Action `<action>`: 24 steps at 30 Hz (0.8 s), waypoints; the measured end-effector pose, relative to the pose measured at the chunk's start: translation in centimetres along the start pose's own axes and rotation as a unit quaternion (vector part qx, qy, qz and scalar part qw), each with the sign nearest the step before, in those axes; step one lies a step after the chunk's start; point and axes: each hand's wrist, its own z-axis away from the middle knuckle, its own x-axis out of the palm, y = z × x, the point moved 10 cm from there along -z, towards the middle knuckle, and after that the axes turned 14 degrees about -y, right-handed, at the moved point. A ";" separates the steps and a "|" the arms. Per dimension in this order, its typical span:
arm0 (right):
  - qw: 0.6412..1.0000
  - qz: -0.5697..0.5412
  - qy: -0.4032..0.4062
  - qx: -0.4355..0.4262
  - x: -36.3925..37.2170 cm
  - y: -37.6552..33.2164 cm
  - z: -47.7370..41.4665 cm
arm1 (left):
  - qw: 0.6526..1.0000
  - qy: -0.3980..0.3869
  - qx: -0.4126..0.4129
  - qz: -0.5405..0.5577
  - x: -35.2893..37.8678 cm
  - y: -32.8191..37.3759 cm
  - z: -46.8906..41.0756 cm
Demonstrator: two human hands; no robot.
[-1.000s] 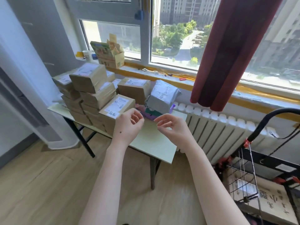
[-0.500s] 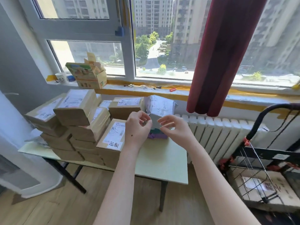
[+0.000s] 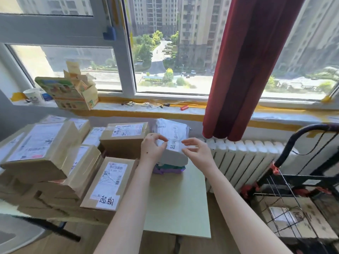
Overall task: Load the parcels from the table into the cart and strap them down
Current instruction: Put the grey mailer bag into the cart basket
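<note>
Head: L hand [image 3: 152,147], R hand [image 3: 199,153] at crinkly plastic mailer [image 3: 171,130].

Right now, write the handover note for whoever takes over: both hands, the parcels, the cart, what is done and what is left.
Left hand: fingers curled at the left edge of the grey bag; whether it grips is unclear.
Right hand: open, fingertips at the bag's right edge.
The bag sits on smaller soft parcels on the table; brown boxes are stacked to its left.
The cart stands right of the table, with one flat box in it.
Done: one box loaded, it seems.
Left: the bag, every other parcel on the table, then the strapping.
</note>
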 end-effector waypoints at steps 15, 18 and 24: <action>0.973 -0.097 -0.057 0.200 0.7 9.2 -8.9 | 0.988 -0.026 -0.138 0.062 3.2 -6.8 -6.3; 0.963 -0.133 -0.059 0.229 1.4 10.4 -9.4 | 0.985 -0.041 -0.158 0.053 3.6 -7.7 -6.8; 0.959 -0.146 -0.056 0.235 1.5 9.9 -8.9 | 0.990 -0.045 -0.130 0.023 3.5 -7.0 -6.9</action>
